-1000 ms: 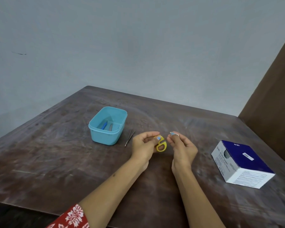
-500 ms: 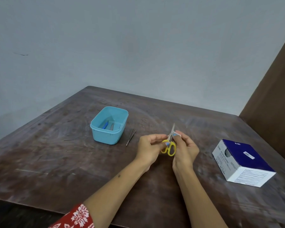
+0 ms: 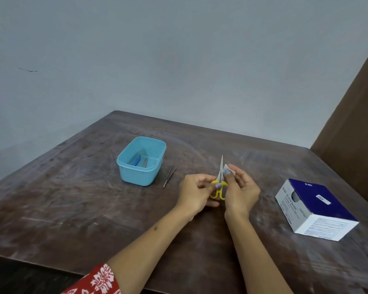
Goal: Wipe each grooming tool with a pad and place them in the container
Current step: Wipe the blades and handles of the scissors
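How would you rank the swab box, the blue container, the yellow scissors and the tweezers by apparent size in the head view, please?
1. Swab box, though it lies nearer the camera.
2. Blue container.
3. Yellow scissors, partly covered by both hands.
4. Tweezers, the thinnest.

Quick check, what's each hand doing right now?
Left hand: holds the yellow-handled scissors by the handles.
Right hand: pinches a white pad against the scissor blades.
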`<state>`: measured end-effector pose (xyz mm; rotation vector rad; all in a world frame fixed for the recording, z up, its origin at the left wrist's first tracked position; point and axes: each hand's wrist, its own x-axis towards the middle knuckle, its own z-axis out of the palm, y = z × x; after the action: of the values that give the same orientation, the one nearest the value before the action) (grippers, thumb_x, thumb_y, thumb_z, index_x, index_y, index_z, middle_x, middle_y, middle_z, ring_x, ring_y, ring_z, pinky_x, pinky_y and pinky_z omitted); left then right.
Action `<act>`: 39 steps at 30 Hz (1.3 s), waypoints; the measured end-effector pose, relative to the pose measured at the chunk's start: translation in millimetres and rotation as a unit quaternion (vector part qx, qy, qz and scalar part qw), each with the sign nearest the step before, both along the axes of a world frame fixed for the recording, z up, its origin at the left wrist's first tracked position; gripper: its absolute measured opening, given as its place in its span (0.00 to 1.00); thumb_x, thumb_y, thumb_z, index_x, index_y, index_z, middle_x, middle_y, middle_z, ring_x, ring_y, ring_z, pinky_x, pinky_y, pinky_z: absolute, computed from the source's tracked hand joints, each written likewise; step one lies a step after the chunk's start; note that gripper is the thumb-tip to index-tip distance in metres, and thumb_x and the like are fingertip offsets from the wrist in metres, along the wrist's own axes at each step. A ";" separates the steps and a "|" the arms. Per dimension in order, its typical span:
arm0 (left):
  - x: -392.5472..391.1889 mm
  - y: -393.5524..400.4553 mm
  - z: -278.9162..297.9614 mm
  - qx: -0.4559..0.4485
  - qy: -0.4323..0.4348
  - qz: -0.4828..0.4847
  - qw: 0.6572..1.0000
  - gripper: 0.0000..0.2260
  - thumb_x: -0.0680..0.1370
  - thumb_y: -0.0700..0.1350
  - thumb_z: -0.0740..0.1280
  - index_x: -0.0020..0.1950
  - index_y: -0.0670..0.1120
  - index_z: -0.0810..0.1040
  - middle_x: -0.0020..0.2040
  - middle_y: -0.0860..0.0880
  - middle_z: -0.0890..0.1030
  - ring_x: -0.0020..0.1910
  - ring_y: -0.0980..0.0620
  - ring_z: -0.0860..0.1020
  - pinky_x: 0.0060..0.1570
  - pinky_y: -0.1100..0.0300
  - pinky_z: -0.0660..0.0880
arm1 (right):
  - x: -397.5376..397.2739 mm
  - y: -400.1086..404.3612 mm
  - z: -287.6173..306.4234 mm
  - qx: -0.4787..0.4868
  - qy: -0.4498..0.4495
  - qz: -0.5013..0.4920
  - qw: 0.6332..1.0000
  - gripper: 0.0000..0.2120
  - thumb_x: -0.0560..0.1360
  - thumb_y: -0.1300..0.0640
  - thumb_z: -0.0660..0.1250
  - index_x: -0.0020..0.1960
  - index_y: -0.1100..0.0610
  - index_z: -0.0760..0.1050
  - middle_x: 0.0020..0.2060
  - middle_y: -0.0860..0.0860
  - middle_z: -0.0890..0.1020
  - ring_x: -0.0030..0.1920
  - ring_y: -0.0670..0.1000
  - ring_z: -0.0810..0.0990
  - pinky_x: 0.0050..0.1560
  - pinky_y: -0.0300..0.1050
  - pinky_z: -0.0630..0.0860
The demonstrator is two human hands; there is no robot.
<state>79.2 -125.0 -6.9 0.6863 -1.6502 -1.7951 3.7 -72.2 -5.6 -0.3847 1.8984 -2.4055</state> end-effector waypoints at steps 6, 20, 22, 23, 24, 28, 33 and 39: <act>-2.8 -2.3 -4.7 -0.052 -0.012 0.029 0.998 0.09 0.73 0.34 0.69 0.54 0.38 0.81 0.45 0.39 0.84 0.41 0.46 0.82 0.40 0.55 0.82 | 4.0 1.9 0.3 0.109 0.115 -0.020 0.987 0.13 0.72 0.65 0.68 0.49 0.48 0.78 0.38 0.44 0.84 0.37 0.40 0.82 0.48 0.48 0.80; -1.7 -14.3 -8.1 -0.081 0.016 0.063 0.995 0.09 0.73 0.36 0.70 0.52 0.41 0.82 0.44 0.43 0.84 0.43 0.48 0.83 0.43 0.51 0.82 | 8.9 5.5 8.1 0.022 0.112 0.123 0.986 0.16 0.72 0.67 0.69 0.49 0.47 0.74 0.38 0.47 0.85 0.34 0.47 0.83 0.34 0.39 0.78; -0.4 -14.7 -6.4 -0.063 0.024 0.042 0.997 0.09 0.73 0.35 0.69 0.53 0.39 0.81 0.44 0.41 0.84 0.42 0.48 0.83 0.41 0.55 0.82 | 6.4 5.1 9.2 0.005 0.077 0.137 0.988 0.14 0.71 0.68 0.70 0.47 0.50 0.76 0.36 0.47 0.85 0.33 0.45 0.83 0.32 0.37 0.76; 0.2 -14.9 -5.6 -0.056 0.026 0.027 0.998 0.09 0.73 0.34 0.69 0.53 0.38 0.80 0.43 0.40 0.83 0.40 0.49 0.83 0.39 0.57 0.82 | 4.7 5.3 9.3 -0.005 0.060 0.139 0.988 0.13 0.71 0.68 0.71 0.47 0.52 0.76 0.34 0.47 0.85 0.32 0.45 0.82 0.31 0.36 0.76; 0.9 -14.9 -4.6 -0.051 0.025 0.009 0.998 0.10 0.73 0.34 0.69 0.54 0.37 0.80 0.42 0.40 0.83 0.38 0.51 0.82 0.38 0.59 0.81 | 4.0 6.1 10.1 -0.015 0.042 0.141 0.989 0.12 0.70 0.68 0.71 0.46 0.53 0.77 0.33 0.47 0.85 0.31 0.44 0.82 0.30 0.36 0.76; 2.8 -15.7 -2.6 -0.055 0.003 -0.045 0.997 0.10 0.73 0.34 0.69 0.54 0.36 0.79 0.38 0.44 0.81 0.32 0.56 0.81 0.34 0.64 0.80 | 2.3 7.8 10.3 -0.049 -0.015 0.133 0.990 0.12 0.68 0.66 0.73 0.49 0.56 0.78 0.37 0.50 0.85 0.34 0.46 0.83 0.31 0.38 0.78; 2.4 -15.7 -5.4 -0.062 -0.012 -0.046 0.997 0.11 0.73 0.34 0.69 0.55 0.36 0.79 0.43 0.40 0.82 0.36 0.50 0.81 0.36 0.61 0.81 | -1.5 5.2 10.5 -0.069 -0.023 0.111 0.991 0.10 0.68 0.64 0.74 0.47 0.54 0.79 0.34 0.45 0.85 0.39 0.42 0.83 0.40 0.36 0.79; 4.3 -18.3 -5.0 -0.062 0.000 -0.037 0.997 0.10 0.73 0.34 0.69 0.54 0.37 0.80 0.42 0.41 0.82 0.37 0.51 0.81 0.37 0.60 0.81 | -0.6 2.5 8.0 -0.046 -0.019 0.128 0.990 0.09 0.69 0.65 0.73 0.48 0.57 0.79 0.37 0.50 0.85 0.37 0.44 0.83 0.34 0.37 0.78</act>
<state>83.5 -143.3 -11.9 0.5769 -1.7913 -1.7247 3.1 -69.6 2.4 -0.5485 1.6144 -2.3173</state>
